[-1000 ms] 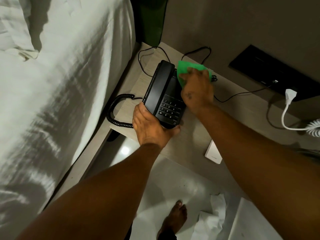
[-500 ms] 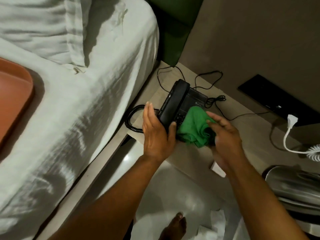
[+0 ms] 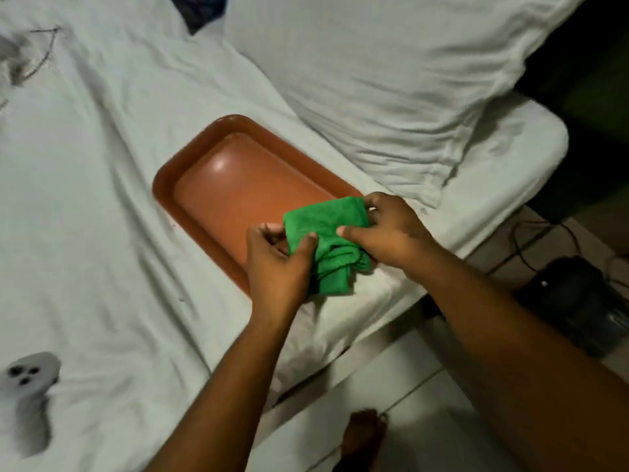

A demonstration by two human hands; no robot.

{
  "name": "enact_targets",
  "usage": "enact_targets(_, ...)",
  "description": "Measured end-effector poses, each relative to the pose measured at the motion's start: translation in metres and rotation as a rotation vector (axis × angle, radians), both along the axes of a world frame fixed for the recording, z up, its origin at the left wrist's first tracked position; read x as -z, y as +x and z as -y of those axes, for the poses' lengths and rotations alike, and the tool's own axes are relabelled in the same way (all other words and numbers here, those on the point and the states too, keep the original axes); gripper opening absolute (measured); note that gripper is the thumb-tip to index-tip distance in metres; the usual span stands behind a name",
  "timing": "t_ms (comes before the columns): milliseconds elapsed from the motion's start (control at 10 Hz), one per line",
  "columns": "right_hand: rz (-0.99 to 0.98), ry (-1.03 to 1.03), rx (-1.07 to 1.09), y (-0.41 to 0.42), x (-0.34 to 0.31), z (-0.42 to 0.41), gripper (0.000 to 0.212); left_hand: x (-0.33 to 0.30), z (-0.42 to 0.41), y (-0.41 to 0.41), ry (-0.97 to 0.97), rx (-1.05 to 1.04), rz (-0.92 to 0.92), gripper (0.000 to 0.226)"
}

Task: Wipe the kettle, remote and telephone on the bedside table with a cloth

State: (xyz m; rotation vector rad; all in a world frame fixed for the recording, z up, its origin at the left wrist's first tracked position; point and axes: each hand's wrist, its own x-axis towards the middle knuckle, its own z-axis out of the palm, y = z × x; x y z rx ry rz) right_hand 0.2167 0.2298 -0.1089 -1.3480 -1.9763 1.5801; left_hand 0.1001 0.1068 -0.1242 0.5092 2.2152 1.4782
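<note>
Both hands hold the green cloth (image 3: 326,240) above the bed, over the near end of a brown tray (image 3: 238,185). My left hand (image 3: 277,264) pinches the cloth's left edge. My right hand (image 3: 391,229) grips its right side and top corner. The cloth is bunched and partly folded. The black telephone (image 3: 575,298) sits on the bedside table at the right edge, blurred, with its cords trailing behind. Kettle and remote are out of view.
A white pillow (image 3: 391,80) lies beyond the tray. A grey controller (image 3: 27,373) rests on the sheet at the lower left. A bare foot (image 3: 364,434) stands on the pale floor between the bed and the bedside table.
My left hand has let go of the telephone. Both hands carried the cloth left, away from the bedside table to over the tray on the bed. The view swung left.
</note>
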Motion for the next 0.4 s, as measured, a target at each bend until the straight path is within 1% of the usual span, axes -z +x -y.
enact_targets(100,0.305,0.407,-0.113,-0.043,0.003,0.009,0.037,0.008,0.013,-0.033,-0.218,0.019,-0.179,0.033)
enact_targets(200,0.371,0.452,-0.111,-0.054,0.008,0.009,0.035,0.014,0.013,-0.041,-0.279,0.073,-0.26,0.03)
enact_targets(300,0.304,0.436,-0.084,-0.052,0.007,0.014,0.033,0.014,0.011,-0.04,-0.345,0.13,-0.419,0.024)
enact_targets(400,0.214,0.485,-0.01,-0.037,0.003,0.021,0.034,0.003,0.009,-0.029,-0.396,0.172,-0.582,0.028)
